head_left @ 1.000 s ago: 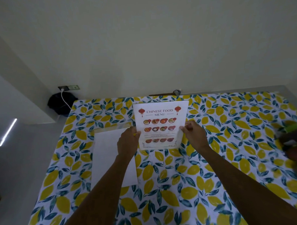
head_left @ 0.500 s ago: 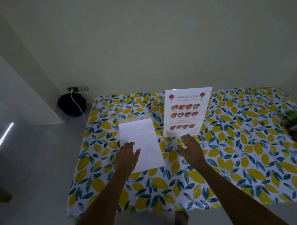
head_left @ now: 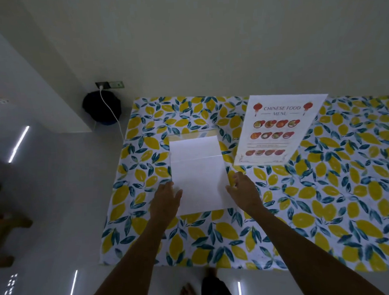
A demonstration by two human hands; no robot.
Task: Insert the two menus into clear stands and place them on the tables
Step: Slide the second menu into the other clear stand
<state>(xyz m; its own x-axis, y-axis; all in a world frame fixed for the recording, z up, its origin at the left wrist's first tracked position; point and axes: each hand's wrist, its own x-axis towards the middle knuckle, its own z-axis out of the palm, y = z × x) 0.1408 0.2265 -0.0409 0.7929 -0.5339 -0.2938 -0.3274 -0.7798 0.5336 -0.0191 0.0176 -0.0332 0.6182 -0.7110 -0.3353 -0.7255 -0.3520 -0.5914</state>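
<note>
A Chinese food menu [head_left: 277, 130] stands upright in a clear stand at the back of the table [head_left: 325, 208], which wears a lemon-print cloth. A second sheet [head_left: 199, 176] lies blank side up on the cloth, partly over another clear stand [head_left: 188, 134] that shows at its far edge. My left hand [head_left: 165, 198] rests on the sheet's near left edge with fingers spread. My right hand [head_left: 244, 189] touches its near right edge, fingers slightly curled. Neither hand has lifted the sheet.
The table's left edge drops to a white floor. A black bag [head_left: 101, 109] with a white cable sits by a wall socket at the back left. Wooden furniture [head_left: 5, 222] stands at far left. A bare foot [head_left: 187, 293] shows below the table's near edge.
Both hands let go of the standing menu, which stays upright at the back. They moved left to the blank sheet, and my view shifted left and back.
</note>
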